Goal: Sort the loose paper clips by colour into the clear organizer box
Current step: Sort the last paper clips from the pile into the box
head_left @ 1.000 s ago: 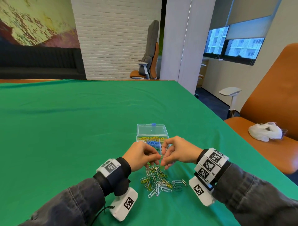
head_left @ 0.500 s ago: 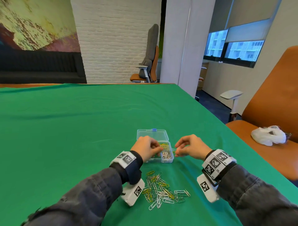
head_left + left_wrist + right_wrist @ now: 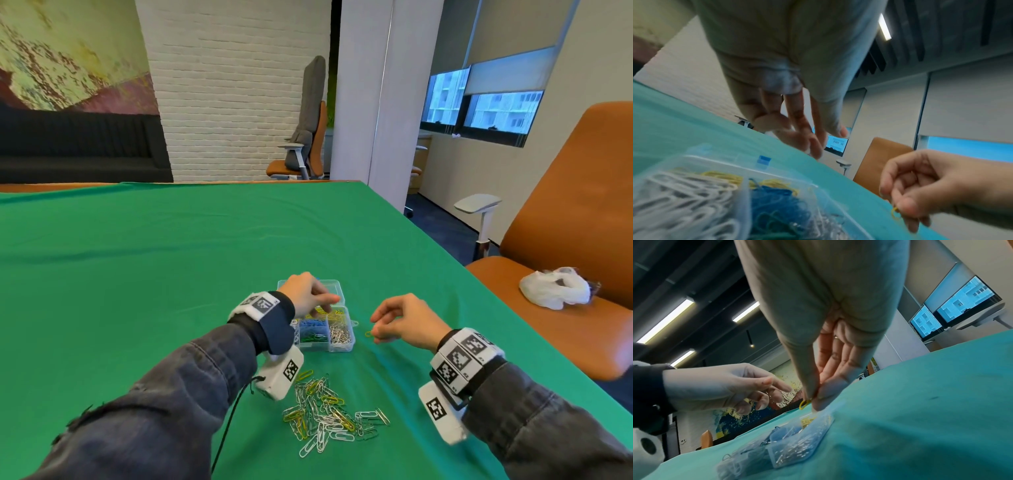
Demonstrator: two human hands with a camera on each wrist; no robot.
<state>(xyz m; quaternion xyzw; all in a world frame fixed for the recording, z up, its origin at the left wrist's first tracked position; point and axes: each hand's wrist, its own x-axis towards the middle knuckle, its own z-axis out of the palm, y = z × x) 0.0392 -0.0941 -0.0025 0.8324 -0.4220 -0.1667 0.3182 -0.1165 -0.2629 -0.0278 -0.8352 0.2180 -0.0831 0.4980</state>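
Right hand [image 3: 404, 323] pinches a yellow paper clip [image 3: 369, 333] between thumb and fingertips, held just right of the organizer box [image 3: 339, 346]. Left hand [image 3: 306, 298] hovers over the box's far compartments, fingers loosely spread, holding nothing. Box sits open on the green counter [image 3: 137, 274]; yellow, blue, green and silver clips lie in separate compartments. Loose clip pile [image 3: 329, 414] lies nearer the person.

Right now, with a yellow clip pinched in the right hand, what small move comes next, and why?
Probably carry the right hand left over the organizer box and drop its yellow clip into the far compartment of yellow clips. The clip hangs just right of the box, and the left hand hovers over it holding nothing visible.
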